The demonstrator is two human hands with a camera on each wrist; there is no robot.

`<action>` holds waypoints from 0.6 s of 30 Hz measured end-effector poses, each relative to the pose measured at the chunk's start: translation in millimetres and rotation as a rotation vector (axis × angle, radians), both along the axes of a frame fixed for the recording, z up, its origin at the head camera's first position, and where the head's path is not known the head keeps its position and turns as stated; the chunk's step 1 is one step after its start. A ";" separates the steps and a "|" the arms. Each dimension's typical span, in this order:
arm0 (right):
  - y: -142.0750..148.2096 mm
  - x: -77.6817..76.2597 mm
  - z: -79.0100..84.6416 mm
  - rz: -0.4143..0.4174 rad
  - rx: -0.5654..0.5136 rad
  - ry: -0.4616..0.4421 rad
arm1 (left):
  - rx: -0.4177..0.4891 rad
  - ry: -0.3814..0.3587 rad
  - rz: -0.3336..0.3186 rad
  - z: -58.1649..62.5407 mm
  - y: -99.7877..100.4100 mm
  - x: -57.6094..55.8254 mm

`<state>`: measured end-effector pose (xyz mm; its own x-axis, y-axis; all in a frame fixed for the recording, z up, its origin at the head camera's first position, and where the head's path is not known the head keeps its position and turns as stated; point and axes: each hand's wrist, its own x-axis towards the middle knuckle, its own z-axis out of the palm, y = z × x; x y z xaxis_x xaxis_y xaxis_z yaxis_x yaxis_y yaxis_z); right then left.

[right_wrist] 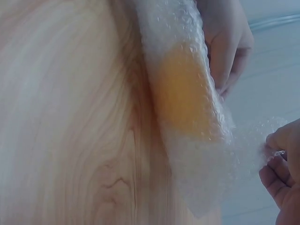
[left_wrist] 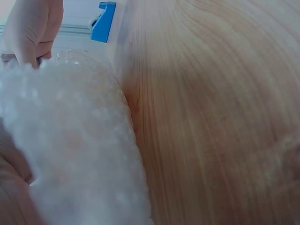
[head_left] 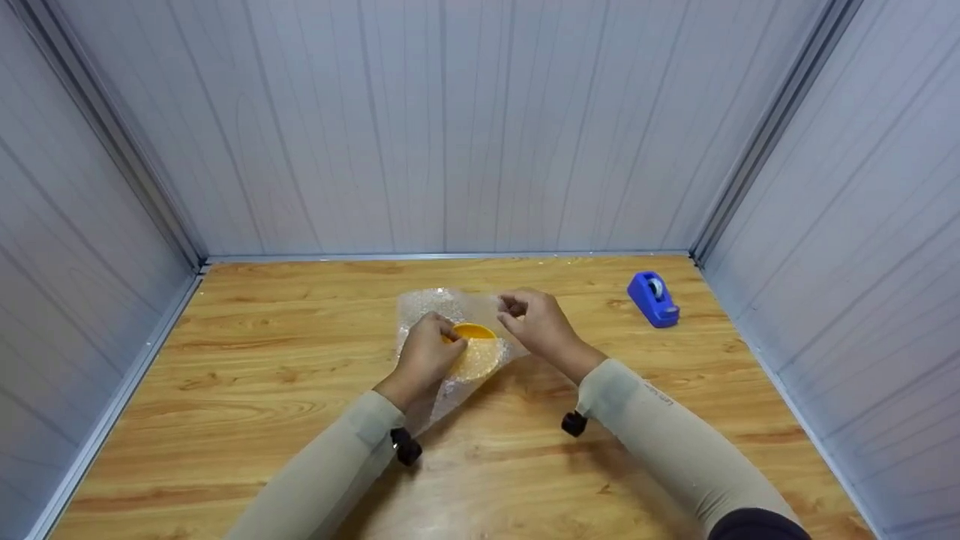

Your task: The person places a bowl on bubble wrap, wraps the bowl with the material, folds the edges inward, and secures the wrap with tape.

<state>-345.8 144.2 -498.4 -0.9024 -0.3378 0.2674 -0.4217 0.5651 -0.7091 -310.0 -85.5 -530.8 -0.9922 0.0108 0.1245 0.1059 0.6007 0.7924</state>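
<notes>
From where I stand, the yellow dish point(head_left: 476, 331) sits near the middle of the surface point(head_left: 300, 337), a bit nearer the far edge than the near side. The wrap point(head_left: 427, 301) lies beneath and around it, with a flap over the dish's near part; its far rim shows bare. I can't tell whether the dish's weight is on the surface or partly lifted.

The left hand point(head_left: 429, 345) pinches the wrap at the dish's left rim; whether it grips the rim as well, I can't make out. The right hand point(head_left: 546, 322) holds the wrap's right side between thumb and fingers, just beside the dish.

Off by the far right corner stands the tape dispenser point(head_left: 654, 300), well apart from both hands.

What worries me is the flap: should the left thumb ease off, I'd expect the springy wrap to pop open and bare the dish. A hard tug from the right hand could drag the dish askew or tear the thin wrap. And if the dish is slick, it might slide out past that uncovered rim.
</notes>
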 end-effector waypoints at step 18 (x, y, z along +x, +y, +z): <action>8.6 30.7 -8.5 0.446 0.521 0.352 | -0.048 -0.008 0.012 -4.1 3.7 -0.1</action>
